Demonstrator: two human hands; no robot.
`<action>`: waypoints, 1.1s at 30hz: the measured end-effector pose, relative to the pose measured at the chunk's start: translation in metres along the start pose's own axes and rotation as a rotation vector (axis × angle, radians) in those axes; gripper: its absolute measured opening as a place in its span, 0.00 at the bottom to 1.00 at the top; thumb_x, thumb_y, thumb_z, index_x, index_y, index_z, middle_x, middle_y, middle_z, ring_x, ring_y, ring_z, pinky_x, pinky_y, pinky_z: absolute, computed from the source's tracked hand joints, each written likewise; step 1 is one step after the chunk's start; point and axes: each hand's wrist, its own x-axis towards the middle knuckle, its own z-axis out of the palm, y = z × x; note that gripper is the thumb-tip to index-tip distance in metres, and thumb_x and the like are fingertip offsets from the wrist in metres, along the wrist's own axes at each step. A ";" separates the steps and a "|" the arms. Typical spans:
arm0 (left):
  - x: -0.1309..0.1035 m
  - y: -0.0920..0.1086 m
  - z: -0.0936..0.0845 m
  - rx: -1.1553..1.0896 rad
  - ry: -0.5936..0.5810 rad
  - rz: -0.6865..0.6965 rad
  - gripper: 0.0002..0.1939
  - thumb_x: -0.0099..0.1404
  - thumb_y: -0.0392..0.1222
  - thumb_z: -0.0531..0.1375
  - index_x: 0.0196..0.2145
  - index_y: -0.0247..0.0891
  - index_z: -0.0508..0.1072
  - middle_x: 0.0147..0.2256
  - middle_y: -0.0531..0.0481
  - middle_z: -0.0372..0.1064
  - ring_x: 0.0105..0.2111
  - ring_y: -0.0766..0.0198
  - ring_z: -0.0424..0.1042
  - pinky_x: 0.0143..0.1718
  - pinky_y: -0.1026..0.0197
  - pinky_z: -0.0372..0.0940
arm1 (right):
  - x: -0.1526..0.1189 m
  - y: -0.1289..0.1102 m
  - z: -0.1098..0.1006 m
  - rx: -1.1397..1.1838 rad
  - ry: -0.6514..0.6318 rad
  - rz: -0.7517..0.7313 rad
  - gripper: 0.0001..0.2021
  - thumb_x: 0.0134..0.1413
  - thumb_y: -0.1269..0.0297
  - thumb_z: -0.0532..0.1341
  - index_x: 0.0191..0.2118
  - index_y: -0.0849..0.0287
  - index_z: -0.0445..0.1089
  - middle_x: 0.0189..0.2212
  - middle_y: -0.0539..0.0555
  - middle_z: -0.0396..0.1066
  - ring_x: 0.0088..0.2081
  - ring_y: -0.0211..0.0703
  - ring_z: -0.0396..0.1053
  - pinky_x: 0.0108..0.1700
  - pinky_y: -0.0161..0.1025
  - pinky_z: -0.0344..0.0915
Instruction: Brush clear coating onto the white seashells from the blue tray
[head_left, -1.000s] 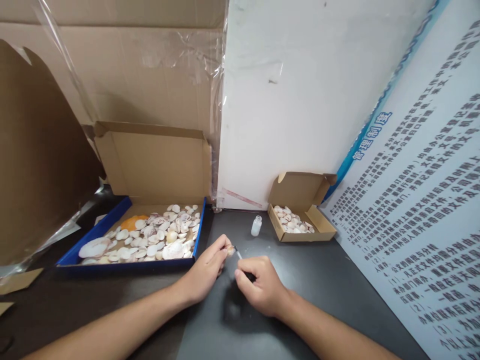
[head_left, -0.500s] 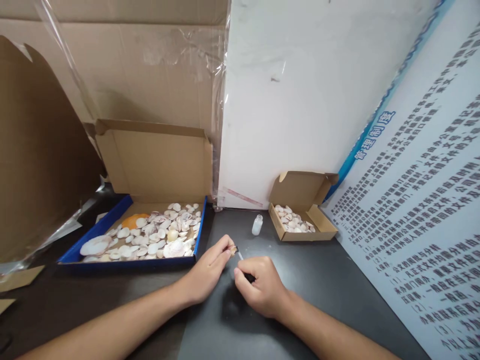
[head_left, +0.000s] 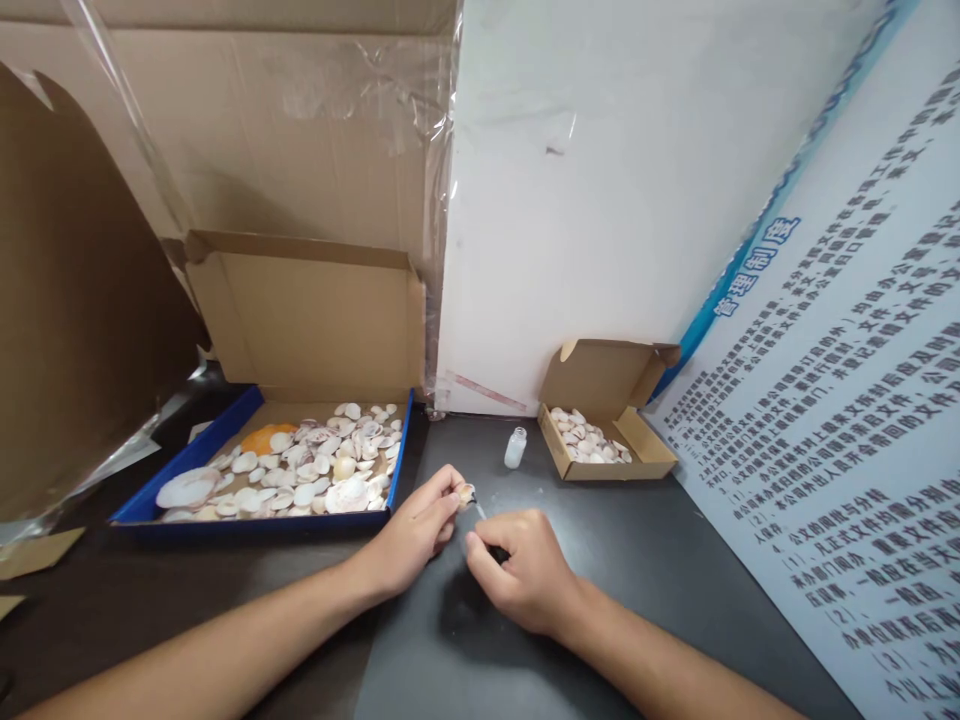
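Observation:
Between its thumb and fingers, my left hand (head_left: pixel 421 532) pinches a small seashell (head_left: pixel 466 494). My right hand (head_left: pixel 521 572) is closed around the dark handle of a small applicator brush (head_left: pixel 481 511), whose pale thin stem points up and left to the shell's lower edge. Whether the tip touches the shell is too small to tell. Beyond the hands, an uncapped small bottle (head_left: pixel 514 449) with whitish contents stands upright on the dark table (head_left: pixel 600 560).
A blue-edged cardboard box (head_left: pixel 251 525) with its lid up holds many white shells (head_left: pixel 304 470) and an orange one (head_left: pixel 268 440) at left. At back right stands a smaller open box (head_left: pixel 619 471) with shells. A printed board (head_left: pixel 847 400) leans along the right side.
My left hand has turned slightly, and more of the shell's pale face now shows. The right hand with the brush has barely moved. The camera view has shifted a little.

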 end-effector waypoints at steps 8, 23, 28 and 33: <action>0.004 0.000 0.001 -0.056 0.022 0.004 0.15 0.64 0.54 0.54 0.32 0.40 0.56 0.20 0.63 0.50 0.14 0.75 0.46 0.15 0.69 0.42 | 0.000 0.001 0.003 -0.089 -0.011 -0.036 0.20 0.61 0.63 0.51 0.18 0.62 0.60 0.15 0.47 0.62 0.18 0.29 0.51 0.26 0.34 0.41; 0.006 0.003 -0.001 -0.150 0.045 -0.043 0.06 0.59 0.43 0.52 0.30 0.39 0.57 0.21 0.61 0.52 0.15 0.75 0.48 0.17 0.69 0.45 | -0.001 -0.002 -0.008 -0.278 0.038 -0.093 0.15 0.66 0.62 0.50 0.31 0.58 0.69 0.24 0.49 0.74 0.23 0.33 0.67 0.28 0.34 0.44; 0.005 0.003 -0.003 -0.119 -0.033 -0.040 0.08 0.61 0.45 0.52 0.30 0.39 0.58 0.21 0.60 0.52 0.17 0.73 0.49 0.18 0.68 0.45 | -0.006 -0.006 0.000 -0.303 0.025 -0.113 0.18 0.64 0.62 0.51 0.25 0.59 0.68 0.21 0.49 0.73 0.20 0.32 0.64 0.27 0.35 0.42; 0.003 0.004 -0.004 -0.097 -0.068 -0.033 0.10 0.63 0.48 0.51 0.30 0.39 0.56 0.20 0.61 0.48 0.18 0.72 0.46 0.20 0.67 0.45 | -0.008 -0.007 0.004 -0.326 0.054 -0.105 0.17 0.61 0.63 0.52 0.22 0.60 0.66 0.18 0.49 0.71 0.18 0.31 0.61 0.26 0.36 0.39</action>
